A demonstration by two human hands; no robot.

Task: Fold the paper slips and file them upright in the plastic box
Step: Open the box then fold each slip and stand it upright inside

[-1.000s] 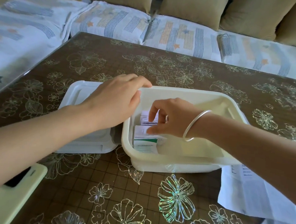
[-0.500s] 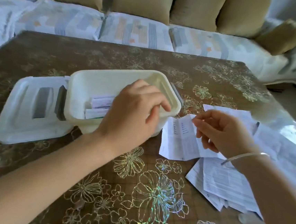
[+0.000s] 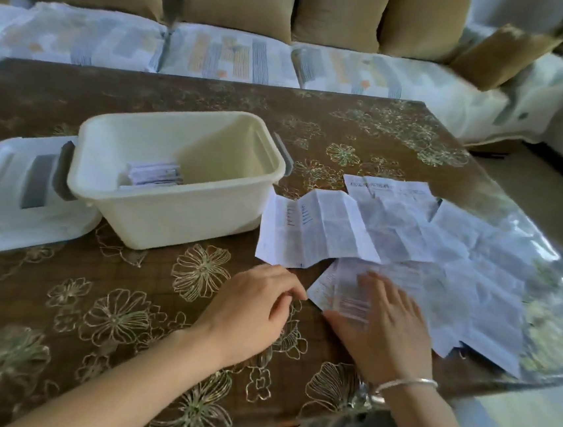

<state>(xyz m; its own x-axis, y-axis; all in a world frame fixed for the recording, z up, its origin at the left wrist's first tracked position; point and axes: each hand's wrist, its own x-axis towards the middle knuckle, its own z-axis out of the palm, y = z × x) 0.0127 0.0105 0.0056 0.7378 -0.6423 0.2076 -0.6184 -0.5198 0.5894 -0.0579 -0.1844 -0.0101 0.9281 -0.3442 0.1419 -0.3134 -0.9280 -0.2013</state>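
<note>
Head view. The plastic box is standing open on the flowered table, and I am seeing a small batch of folded slips packed together inside its left half. The lid is lying against the box's left side. Right of the box, the unfolded paper slips are lying spread and overlapping, with the nearest sheet's edge just beside the box's right wall. In front of the box and to its right, the left hand is resting on the table with its fingers loosely curled and gripping nothing. Its fingertips are lying just beside the corner of the front slip. Further right of the box, the right hand, with a bracelet on its wrist, is lying flat on that front slip with fingers spread. Motion blur is keeping me from telling whether it is pressing down or only touching.
</note>
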